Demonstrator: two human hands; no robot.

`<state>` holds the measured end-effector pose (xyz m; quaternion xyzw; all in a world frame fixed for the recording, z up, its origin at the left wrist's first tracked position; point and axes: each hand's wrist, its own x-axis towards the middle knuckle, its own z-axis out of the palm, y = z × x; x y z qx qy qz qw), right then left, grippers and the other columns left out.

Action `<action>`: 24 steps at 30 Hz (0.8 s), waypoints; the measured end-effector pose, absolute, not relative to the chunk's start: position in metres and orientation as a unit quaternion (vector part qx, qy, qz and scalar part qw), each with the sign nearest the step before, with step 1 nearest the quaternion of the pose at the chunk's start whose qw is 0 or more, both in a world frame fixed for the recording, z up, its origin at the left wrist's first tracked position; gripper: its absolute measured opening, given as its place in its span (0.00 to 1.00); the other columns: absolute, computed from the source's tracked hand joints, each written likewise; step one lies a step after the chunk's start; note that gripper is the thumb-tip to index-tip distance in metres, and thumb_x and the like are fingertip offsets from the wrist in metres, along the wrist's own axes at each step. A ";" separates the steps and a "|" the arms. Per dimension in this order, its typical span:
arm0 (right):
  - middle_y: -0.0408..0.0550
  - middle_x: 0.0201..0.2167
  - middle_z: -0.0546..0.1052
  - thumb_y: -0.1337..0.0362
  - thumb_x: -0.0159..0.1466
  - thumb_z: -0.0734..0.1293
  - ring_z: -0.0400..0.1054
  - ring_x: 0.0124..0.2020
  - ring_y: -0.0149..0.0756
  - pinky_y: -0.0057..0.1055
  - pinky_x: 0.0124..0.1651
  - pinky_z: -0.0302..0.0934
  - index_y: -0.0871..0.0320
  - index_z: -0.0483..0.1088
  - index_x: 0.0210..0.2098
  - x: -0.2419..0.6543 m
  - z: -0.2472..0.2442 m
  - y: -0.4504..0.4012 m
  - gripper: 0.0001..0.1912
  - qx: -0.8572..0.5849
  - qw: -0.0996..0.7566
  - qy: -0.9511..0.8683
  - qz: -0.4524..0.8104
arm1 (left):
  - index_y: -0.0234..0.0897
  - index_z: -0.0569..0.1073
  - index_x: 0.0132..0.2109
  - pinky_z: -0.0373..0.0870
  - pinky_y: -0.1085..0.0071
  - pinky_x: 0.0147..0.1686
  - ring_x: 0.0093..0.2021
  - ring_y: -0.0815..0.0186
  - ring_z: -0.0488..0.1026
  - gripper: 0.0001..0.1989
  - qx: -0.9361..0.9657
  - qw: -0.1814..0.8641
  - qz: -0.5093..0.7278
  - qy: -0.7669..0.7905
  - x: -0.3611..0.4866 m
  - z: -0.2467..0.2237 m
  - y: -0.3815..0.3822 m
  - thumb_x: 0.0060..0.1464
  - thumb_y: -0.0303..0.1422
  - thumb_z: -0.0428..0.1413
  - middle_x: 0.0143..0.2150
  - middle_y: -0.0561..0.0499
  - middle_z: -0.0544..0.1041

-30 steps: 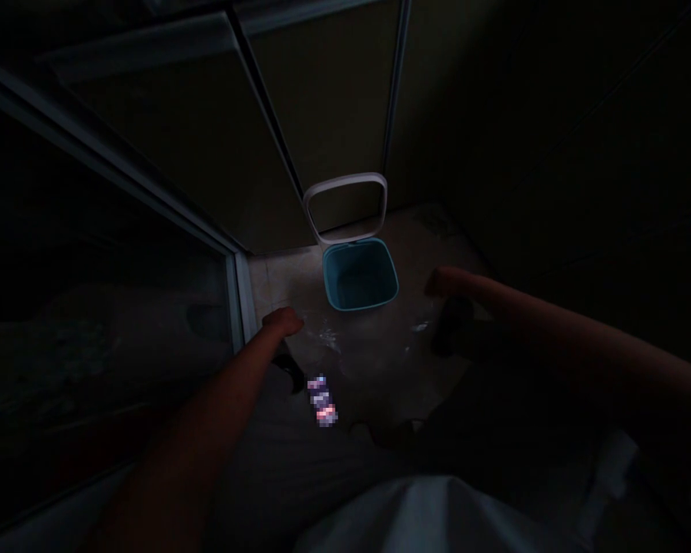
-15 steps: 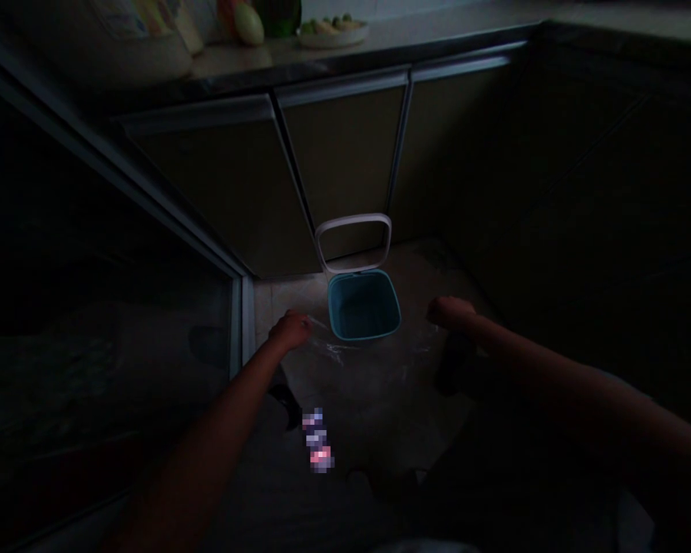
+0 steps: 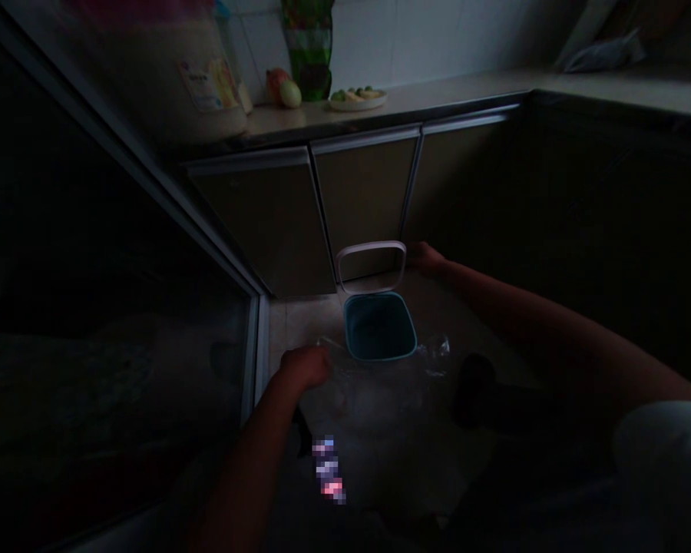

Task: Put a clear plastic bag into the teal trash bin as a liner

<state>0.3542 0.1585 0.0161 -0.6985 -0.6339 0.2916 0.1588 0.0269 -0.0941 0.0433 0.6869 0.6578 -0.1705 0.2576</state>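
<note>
A teal plastic bin (image 3: 380, 326) stands on the floor, its mouth facing up. Its pale hinged ring (image 3: 371, 247) is raised upright at the back. Thin clear plastic, seemingly a bag (image 3: 436, 353), lies around the bin's front and right side. My left hand (image 3: 308, 366) is closed in front of the bin's left side, gripping an edge of this film. At the right side of the raised ring is my right hand (image 3: 427, 259), its fingers curled in. Darkness hides what they hold and whether they touch the ring.
Cabinet doors (image 3: 368, 184) rise close behind the bin, and a glass door frame (image 3: 259, 330) is at the left. On the counter (image 3: 431, 96) stand a large tub (image 3: 196, 77), onions (image 3: 289, 94) and a plate of food (image 3: 357, 101). A blurred-out patch (image 3: 328, 468) shows low in view.
My right hand has moved forward and inward, from beside the bin to the raised ring. The clear plastic now bunches at the bin's right. My view has tilted up.
</note>
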 end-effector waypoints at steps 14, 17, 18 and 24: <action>0.49 0.45 0.84 0.68 0.64 0.70 0.78 0.43 0.37 0.26 0.41 0.63 0.57 0.78 0.50 0.387 -0.001 0.079 0.15 -0.516 -0.033 -0.830 0.208 | 0.44 0.77 0.54 0.72 0.63 0.48 0.55 0.54 0.79 0.15 0.737 0.263 -0.177 0.597 0.031 0.040 -0.097 0.65 0.36 0.51 0.56 0.44 0.82; 0.50 0.46 0.84 0.68 0.65 0.68 0.79 0.43 0.40 0.28 0.39 0.62 0.55 0.78 0.52 0.386 -0.019 0.041 0.16 -0.516 -0.097 -0.828 0.197 | 0.44 0.77 0.54 0.71 0.63 0.47 0.53 0.53 0.79 0.15 0.739 0.270 -0.178 0.590 0.033 0.033 -0.099 0.65 0.35 0.51 0.56 0.44 0.82; 0.51 0.47 0.83 0.68 0.65 0.68 0.79 0.44 0.41 0.28 0.39 0.62 0.54 0.78 0.52 0.385 -0.023 0.030 0.17 -0.518 -0.122 -0.824 0.195 | 0.43 0.77 0.53 0.70 0.63 0.46 0.53 0.53 0.79 0.14 0.742 0.271 -0.175 0.587 0.035 0.030 -0.100 0.64 0.34 0.52 0.55 0.44 0.82; 0.54 0.48 0.83 0.60 0.71 0.65 0.77 0.46 0.43 0.30 0.40 0.62 0.56 0.80 0.51 0.371 -0.015 -0.030 0.14 -0.468 -0.186 -0.824 0.259 | 0.41 0.78 0.44 0.65 0.69 0.37 0.42 0.61 0.78 0.10 0.797 0.281 -0.036 0.534 0.059 0.015 -0.094 0.64 0.34 0.53 0.43 0.48 0.83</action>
